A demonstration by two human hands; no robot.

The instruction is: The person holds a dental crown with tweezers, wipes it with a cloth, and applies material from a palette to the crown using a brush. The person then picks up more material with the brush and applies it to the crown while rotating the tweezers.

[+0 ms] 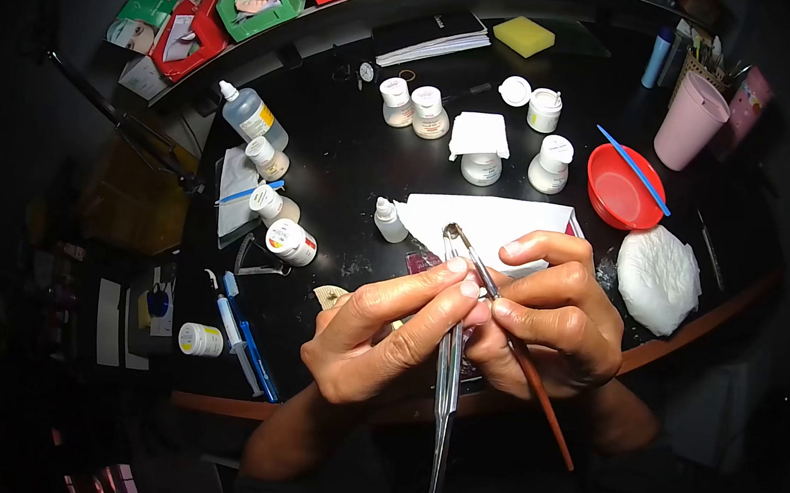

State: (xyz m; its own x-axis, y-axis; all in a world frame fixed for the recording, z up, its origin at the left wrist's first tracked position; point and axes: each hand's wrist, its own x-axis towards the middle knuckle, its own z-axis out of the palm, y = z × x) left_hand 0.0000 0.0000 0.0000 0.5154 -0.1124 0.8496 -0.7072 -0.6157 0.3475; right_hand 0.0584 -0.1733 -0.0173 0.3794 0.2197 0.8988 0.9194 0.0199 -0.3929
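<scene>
My left hand (386, 327) is closed on metal tweezers (445, 406), whose long end points down toward me. My right hand (560, 326) pinches a thin brush (539, 392) with a reddish-brown handle, its ferrule and tip slanting up to the left. Tweezer tips and brush tip meet at a small dark item (453, 231), too small to make out. Both hands are close together, fingertips nearly touching, over the near edge of a white paper sheet (485, 216). A small white dropper bottle (390, 220) stands at the sheet's left.
Several jars (291, 242) stand left and behind. A red bowl (624, 189) with a blue stick and a white pad (658, 279) are at right, near a pink cup (692, 122). A syringe (236, 341) and blue toothbrush (254, 352) lie front left.
</scene>
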